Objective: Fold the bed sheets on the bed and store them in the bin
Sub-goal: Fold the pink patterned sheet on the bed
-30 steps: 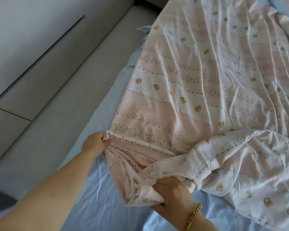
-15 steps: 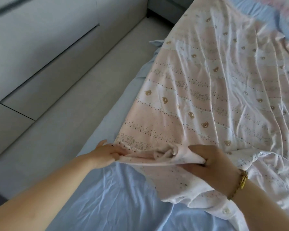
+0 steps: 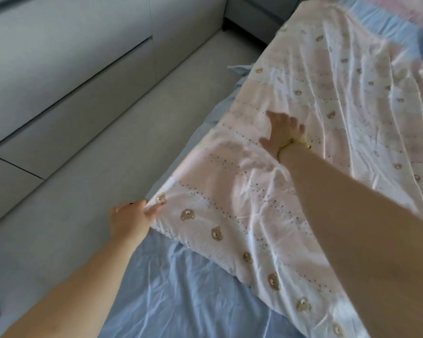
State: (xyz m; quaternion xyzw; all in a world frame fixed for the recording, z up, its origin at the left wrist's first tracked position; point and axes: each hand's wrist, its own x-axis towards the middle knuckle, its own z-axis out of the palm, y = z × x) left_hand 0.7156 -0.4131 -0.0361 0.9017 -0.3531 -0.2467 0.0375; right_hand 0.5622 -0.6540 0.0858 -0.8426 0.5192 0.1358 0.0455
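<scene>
A pale pink and white sheet [image 3: 327, 98] printed with small bears lies spread over the bed, its near part folded over so a bear-lined edge runs diagonally toward the lower right. My left hand [image 3: 132, 218] pinches the sheet's near left corner at the bed's edge. My right hand [image 3: 282, 132], with a gold bracelet at the wrist, lies flat with spread fingers on the sheet farther up, pressing on the cloth. No bin is in view.
A light blue fitted sheet [image 3: 181, 293] covers the mattress below the patterned one. Grey floor [image 3: 88, 167] runs along the bed's left side, with grey cabinet fronts [image 3: 59, 69] beyond it. A blurred pink and blue pillow [image 3: 410, 18] sits at the top right.
My right hand let go of the bunched cloth and moved up the bed, now flat on the sheet. The folded part now lies spread. My left hand still holds the corner.
</scene>
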